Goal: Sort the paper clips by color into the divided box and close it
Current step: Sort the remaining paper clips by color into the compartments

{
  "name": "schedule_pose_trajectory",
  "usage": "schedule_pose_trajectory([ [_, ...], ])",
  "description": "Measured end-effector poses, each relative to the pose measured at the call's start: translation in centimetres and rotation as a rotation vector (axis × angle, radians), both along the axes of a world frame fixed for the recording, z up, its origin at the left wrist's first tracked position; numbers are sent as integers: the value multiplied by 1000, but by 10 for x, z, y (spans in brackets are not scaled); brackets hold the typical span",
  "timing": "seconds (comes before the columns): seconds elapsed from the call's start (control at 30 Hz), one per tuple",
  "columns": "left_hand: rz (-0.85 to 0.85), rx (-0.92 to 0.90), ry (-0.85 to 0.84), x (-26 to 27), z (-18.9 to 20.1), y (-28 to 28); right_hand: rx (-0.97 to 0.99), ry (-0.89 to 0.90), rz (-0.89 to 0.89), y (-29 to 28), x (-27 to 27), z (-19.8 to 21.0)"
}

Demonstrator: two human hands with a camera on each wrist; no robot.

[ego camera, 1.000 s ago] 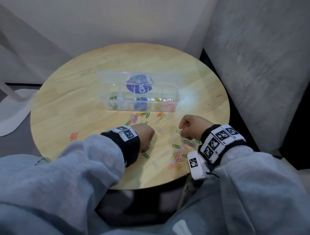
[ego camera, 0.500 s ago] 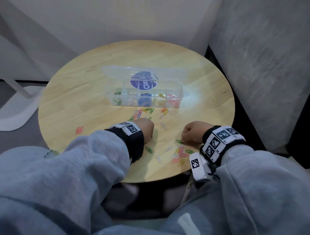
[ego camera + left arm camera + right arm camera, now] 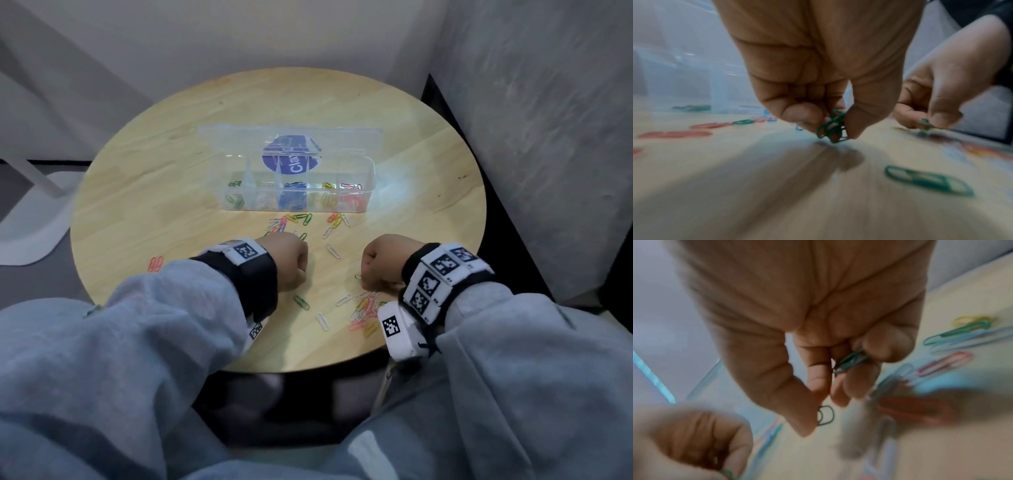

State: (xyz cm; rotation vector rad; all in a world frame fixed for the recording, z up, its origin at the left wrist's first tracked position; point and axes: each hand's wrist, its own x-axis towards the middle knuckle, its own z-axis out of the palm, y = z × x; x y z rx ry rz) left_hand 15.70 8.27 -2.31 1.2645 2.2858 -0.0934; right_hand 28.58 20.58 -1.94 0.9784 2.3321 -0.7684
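Two hands work low over the near half of the round wooden table, both with fingers curled. Left hand pinches a small bunch of green clips between thumb and fingertips, just above the wood. Right hand pinches another green clip in its curled fingers, and a dark green clip lies on the table right under its thumb tip. Near edge, by the right wrist: a mixed pile of loose clips in pink, yellow and white. One green clip lies alone just nearer than the left hand. A white clip sits between the two hands. Beyond the hands, a second loose scatter of clips sits just in front of the box. Toward the left edge, a red clip pair lies well apart from the rest. Farther back, mid-table, stands the clear divided box, lid open and leaning away. Compartments left to right hold green, pale, blue, yellow, red clips. Blue round label shows through the plastic. Grey sleeves and marker wristbands cover both forearms.
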Motion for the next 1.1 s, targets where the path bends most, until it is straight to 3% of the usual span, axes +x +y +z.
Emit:
schedule_pose_trajectory([
  [0.07, 127, 126, -148, -12, 2, -4, -110, 131, -110, 10, 7, 8],
  [0.2, 505, 355, -674, -26, 13, -9, -306, 295, -286, 26, 21, 18],
  [0.3, 652, 388, -878, -29, 21, -11, -370, 245, -350, 26, 28, 15],
  [0.4, 694, 374, -975, -26, 29, -10, -368, 141, -371, 22, 31, 10],
  [0.53, 596, 207, -782, -18, 27, -7, -232, 63, -244, 19, 34, 8],
  [0.7, 98, -16, -270, -9, 20, -7, 39, -98, 9, 4, 34, 12],
  [0.77, -16, -116, -113, -1, 16, -7, 123, -160, 93, 1, 31, 6],
  [0.9, -178, -227, -19, 9, 4, -7, 177, -239, 170, 1, 26, -8],
  [1.1, -240, -169, -4, 12, -8, -11, 244, -261, 234, -3, 21, -12],
])
